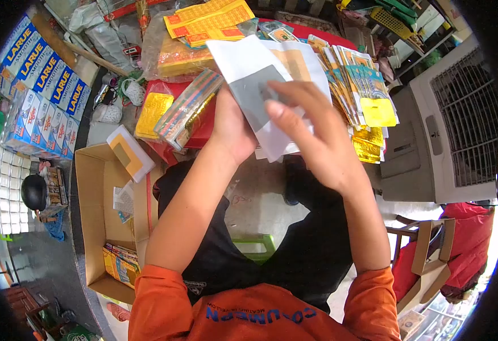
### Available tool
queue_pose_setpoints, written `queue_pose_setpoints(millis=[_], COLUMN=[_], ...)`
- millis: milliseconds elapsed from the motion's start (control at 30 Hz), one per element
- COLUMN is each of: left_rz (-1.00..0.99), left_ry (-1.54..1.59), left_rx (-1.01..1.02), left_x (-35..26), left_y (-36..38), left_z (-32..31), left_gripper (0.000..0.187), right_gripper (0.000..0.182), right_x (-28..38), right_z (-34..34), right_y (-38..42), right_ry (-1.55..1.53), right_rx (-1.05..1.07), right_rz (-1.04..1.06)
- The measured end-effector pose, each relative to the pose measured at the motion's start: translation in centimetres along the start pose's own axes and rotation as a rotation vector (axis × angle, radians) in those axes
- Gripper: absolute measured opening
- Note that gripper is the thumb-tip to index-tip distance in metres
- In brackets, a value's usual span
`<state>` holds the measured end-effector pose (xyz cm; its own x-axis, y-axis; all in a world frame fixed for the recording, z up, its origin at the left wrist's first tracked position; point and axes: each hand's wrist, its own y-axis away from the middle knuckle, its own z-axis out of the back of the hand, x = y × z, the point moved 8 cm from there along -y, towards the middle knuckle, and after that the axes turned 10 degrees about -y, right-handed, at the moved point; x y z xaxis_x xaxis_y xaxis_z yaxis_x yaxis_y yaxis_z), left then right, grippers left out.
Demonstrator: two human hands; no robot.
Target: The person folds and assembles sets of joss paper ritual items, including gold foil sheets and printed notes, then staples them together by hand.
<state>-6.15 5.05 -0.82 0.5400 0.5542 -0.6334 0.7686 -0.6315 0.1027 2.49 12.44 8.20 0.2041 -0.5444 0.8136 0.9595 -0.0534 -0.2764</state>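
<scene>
My left hand is wrapped around the left edge of a few white joss paper sheets, each carrying a printed panel. A silver-grey panel shows on the front sheet. Over this panel, from the right, comes my right hand, thumb and fingers apart, the fingertips blurred right at the paper. Behind it, another white sheet with a tan panel lies toward the table's middle. Close beside my left wrist stands a plastic-wrapped stack of striped paper.
A red-covered table bears yellow printed papers, gold packets and fanned paper bundles. At my left is an open cardboard box with papers inside, a white sheet on its rim. An air cooler stands at right.
</scene>
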Motion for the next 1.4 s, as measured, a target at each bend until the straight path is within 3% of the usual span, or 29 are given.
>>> queue_pose_setpoints(millis=[100, 167, 200, 233, 300, 333, 433, 533, 600, 733, 800, 933, 1000, 1100, 1233, 1367, 1400], left_rz=[0.027, 0.08, 0.11, 0.117, 0.115, 0.122, 0.09, -0.008, 0.079, 0.008, -0.062, -0.06, -0.113, -0.031, 0.002, 0.018, 0.016], left_ry=[-0.097, 0.009, 0.083, 0.079, -0.122, -0.122, -0.126, -0.119, 0.033, -0.103, -0.277, -0.265, -0.36, -0.266, -0.246, -0.227, -0.194], left_rx=[0.055, 0.143, 0.165, 0.164, -0.018, -0.017, -0.04, -0.046, 0.05, 0.095, 0.079, 0.102, -0.029, 0.009, -0.039, -0.053, -0.053], left_x=[-0.9, -0.4, -0.3, -0.4, -0.6, -0.6, -1.2, -2.3, -2.3, -2.5, -2.8, -3.0, -3.7, -3.3, -3.2, -3.2, -3.4], left_y=[0.7, 0.8, 0.9, 1.1, 1.5, 1.7, 1.9, 1.8, 2.2, 1.8, 1.7, 2.2, 2.6, 2.3, 2.5, 2.2, 2.1], left_z=[0.2, -0.2, -0.4, -0.4, 0.6, 0.5, 0.6, 0.2, -0.9, -1.1, -1.1, -1.5, -1.5, -0.1, 0.4, 1.2, 1.5], left_gripper=[0.064, 0.061, 0.06, 0.06, 0.06, 0.06, 0.055, 0.069, 0.095, 0.112, 0.11, 0.097, 0.07, 0.057, 0.053, 0.05, 0.049], right_gripper=[0.064, 0.061, 0.053, 0.053, 0.042, 0.032, 0.029, 0.024, 0.024, 0.022, 0.022, 0.021, 0.021, 0.023, 0.026, 0.033, 0.037], right_x=[-1.5, -4.7, -5.6, -5.7, -7.2, -7.1, -7.6, -7.6, -8.0, -7.9, -7.2, -6.0, -6.1, -6.2, -6.8, -6.6, -6.3], right_z=[1.7, 2.9, 2.7, 2.8, 2.0, 1.9, 1.7, 2.5, 2.8, 3.7, 3.6, 3.0, 2.6, 2.0, 1.0, 1.8, 2.9], right_y=[-0.8, -1.2, -1.3, -1.3, -1.0, -1.0, -0.9, -1.1, -1.2, -0.8, -0.8, -0.7, -0.7, -0.6, -0.4, -0.7, -1.0], right_ry=[0.092, -0.002, -0.177, -0.182, -0.405, -0.467, -0.574, -0.673, -0.702, -0.73, -0.764, -0.78, -0.797, -0.84, -0.764, -0.652, -0.533], right_rx=[-0.237, -0.315, -0.279, -0.284, -0.202, -0.201, -0.182, -0.294, -0.345, -0.442, -0.45, -0.378, -0.359, -0.313, -0.204, -0.204, -0.233], right_rz=[0.091, -0.044, -0.198, -0.203, -0.346, -0.328, -0.363, -0.272, -0.249, -0.242, -0.198, -0.187, -0.186, -0.223, -0.363, -0.336, -0.249])
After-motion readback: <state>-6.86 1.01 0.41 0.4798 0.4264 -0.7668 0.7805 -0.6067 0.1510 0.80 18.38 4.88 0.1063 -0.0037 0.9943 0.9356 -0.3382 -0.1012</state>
